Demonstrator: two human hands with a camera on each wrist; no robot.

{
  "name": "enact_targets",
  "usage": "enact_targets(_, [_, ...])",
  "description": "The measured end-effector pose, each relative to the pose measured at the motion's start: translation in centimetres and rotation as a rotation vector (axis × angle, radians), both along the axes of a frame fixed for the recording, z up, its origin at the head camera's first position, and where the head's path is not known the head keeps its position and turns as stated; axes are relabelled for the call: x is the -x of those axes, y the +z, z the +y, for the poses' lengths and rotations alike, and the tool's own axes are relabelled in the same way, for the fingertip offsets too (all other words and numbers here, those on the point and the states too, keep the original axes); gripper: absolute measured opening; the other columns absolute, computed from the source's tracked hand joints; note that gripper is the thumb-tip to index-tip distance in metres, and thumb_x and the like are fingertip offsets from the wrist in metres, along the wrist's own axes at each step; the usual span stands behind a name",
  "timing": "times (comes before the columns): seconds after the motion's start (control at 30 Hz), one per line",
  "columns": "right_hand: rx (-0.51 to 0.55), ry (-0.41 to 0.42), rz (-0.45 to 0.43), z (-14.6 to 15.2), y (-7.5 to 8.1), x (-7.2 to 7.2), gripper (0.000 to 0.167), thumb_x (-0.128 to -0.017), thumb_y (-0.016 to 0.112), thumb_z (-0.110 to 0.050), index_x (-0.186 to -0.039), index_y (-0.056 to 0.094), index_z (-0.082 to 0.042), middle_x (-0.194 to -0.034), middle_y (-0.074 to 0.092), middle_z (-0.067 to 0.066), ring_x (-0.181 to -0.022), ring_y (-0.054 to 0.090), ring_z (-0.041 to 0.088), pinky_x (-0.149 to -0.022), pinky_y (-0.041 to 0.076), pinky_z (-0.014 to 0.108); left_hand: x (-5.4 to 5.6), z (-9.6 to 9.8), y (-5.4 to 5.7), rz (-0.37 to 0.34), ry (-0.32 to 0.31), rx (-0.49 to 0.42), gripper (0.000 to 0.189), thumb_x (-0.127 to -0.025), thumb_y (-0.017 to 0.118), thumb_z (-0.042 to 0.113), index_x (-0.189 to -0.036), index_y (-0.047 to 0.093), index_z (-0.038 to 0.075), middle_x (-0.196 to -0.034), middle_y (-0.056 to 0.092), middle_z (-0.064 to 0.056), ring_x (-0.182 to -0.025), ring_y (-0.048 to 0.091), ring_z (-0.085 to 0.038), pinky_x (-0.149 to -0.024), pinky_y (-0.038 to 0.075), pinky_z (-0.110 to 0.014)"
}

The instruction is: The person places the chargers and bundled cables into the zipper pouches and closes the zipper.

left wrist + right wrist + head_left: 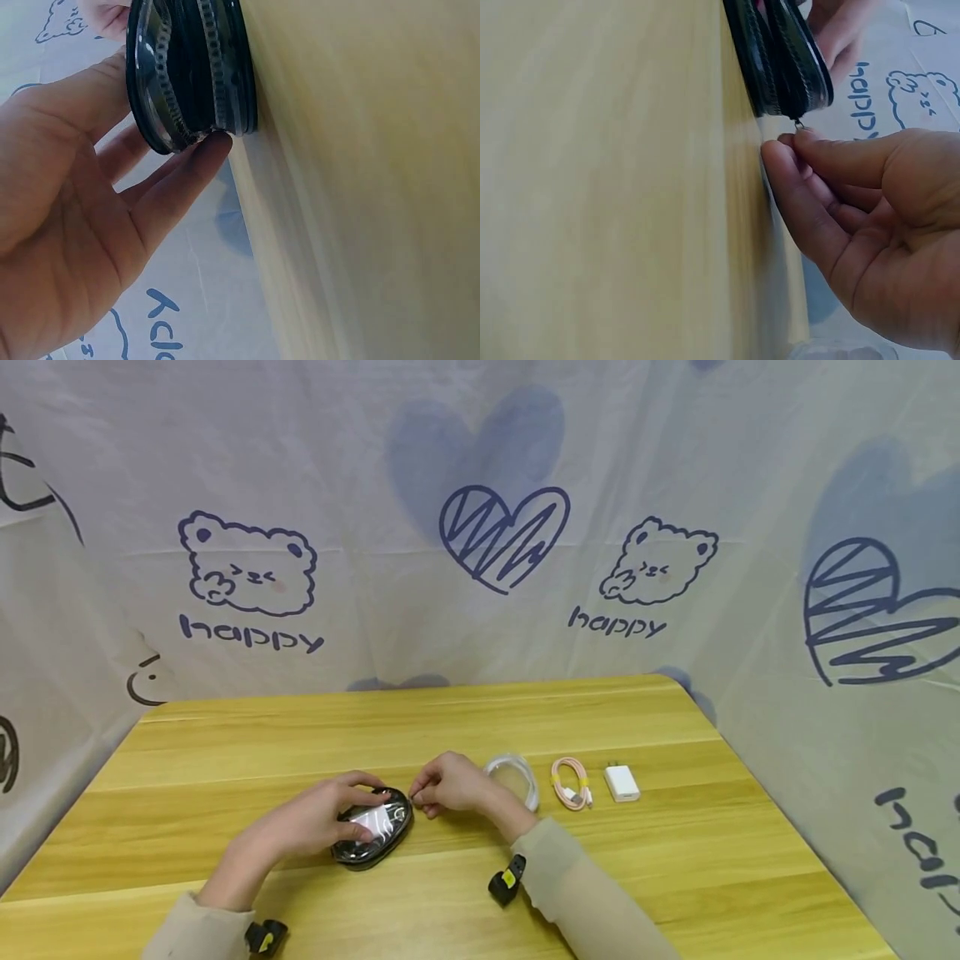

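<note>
A small oval black zip pouch point(399, 821), with a shiny clear top and something white showing through it, lies on the table. My left hand point(322, 814) holds it from the left, thumb on its near side and fingers over the far side. In the left wrist view, the two rows of zipper teeth point(214, 64) stand apart, with a dark gap between them. At the pouch's right end, my right hand point(453, 785) pinches the small metal zipper pull point(799, 125) between thumb and forefinger. The other right fingers are curled in.
Right of the pouch, a coiled white cable point(533, 781) lies partly behind my right wrist. Beyond it are a coiled pink cable point(557, 778) with yellow ties and a white plug-in charger point(622, 784). A printed cloth point(375, 577) hangs behind the wooden table point(675, 877).
</note>
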State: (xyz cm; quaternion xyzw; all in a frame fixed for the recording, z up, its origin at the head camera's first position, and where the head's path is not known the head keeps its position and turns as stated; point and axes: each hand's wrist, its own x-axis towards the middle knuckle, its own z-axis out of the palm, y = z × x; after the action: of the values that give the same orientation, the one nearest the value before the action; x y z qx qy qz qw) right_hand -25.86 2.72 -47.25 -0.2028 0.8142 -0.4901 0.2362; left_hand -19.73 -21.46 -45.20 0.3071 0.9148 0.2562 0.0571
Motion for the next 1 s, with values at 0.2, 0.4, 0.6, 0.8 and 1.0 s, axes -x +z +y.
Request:
enact_targets(0.2, [0.041, -0.032, -0.015, -0.39, -0.39, 0.03, 0.007, -0.097, 0.067, 0.006, -0.095, 0.074, 0.007, -0.08, 0.071, 0.01, -0.066, 0.065, 0.014, -0.066, 0.062, 0.028, 0.11, 0.18, 0.09, -0.039, 0.035, -0.019, 0.051, -0.09, 0.081, 0.034, -0.132, 0.071, 0.005, -0.134, 0.062, -0.015, -0.117, 0.064, -0.033, -0.098, 0.056, -0.051])
enact_targets(0.4, [0.075, -0.03, -0.06, -0.38, -0.57, 0.28, 0.008, -0.097, 0.066, 0.006, -0.098, 0.073, 0.009, -0.08, 0.07, 0.008, -0.067, 0.065, 0.014, -0.067, 0.063, 0.029, 0.15, 0.16, 0.25, -0.023, -0.013, -0.02, 0.047, -0.094, 0.077, 0.027, -0.136, 0.068, 0.008, -0.146, 0.058, -0.015, -0.134, 0.055, -0.041, -0.109, 0.046, -0.058])
enact_targets(0.6, [0.083, -0.02, -0.058, -0.31, -0.72, 0.36, 0.007, -0.097, 0.067, 0.006, -0.098, 0.074, 0.009, -0.081, 0.071, 0.009, -0.068, 0.066, 0.015, -0.068, 0.063, 0.03, 0.15, 0.1, 0.07, -0.034, -0.083, -0.041, 0.045, -0.097, 0.074, 0.018, -0.141, 0.065, 0.008, -0.151, 0.055, -0.016, -0.138, 0.051, -0.042, -0.11, 0.044, -0.058])
enact_targets(0.8, [0.073, -0.009, -0.051, -0.21, -0.8, 0.43, 0.008, -0.097, 0.066, 0.007, -0.097, 0.074, 0.009, -0.081, 0.072, 0.008, -0.067, 0.066, 0.014, -0.068, 0.063, 0.028, 0.16, 0.28, -0.2, -0.023, -0.085, -0.042, 0.044, -0.097, 0.074, 0.016, -0.139, 0.066, 0.005, -0.147, 0.057, -0.015, -0.133, 0.056, -0.037, -0.107, 0.048, -0.055])
enact_targets(1.0, [0.061, -0.005, -0.052, 0.01, -0.64, 0.26, 0.008, -0.097, 0.066, 0.007, -0.097, 0.074, 0.008, -0.083, 0.072, 0.011, -0.068, 0.065, 0.014, -0.068, 0.063, 0.029, 0.11, 0.54, -0.17, -0.017, -0.072, -0.02, 0.043, -0.096, 0.075, 0.016, -0.138, 0.067, 0.006, -0.144, 0.057, -0.013, -0.127, 0.059, -0.034, -0.103, 0.052, -0.051])
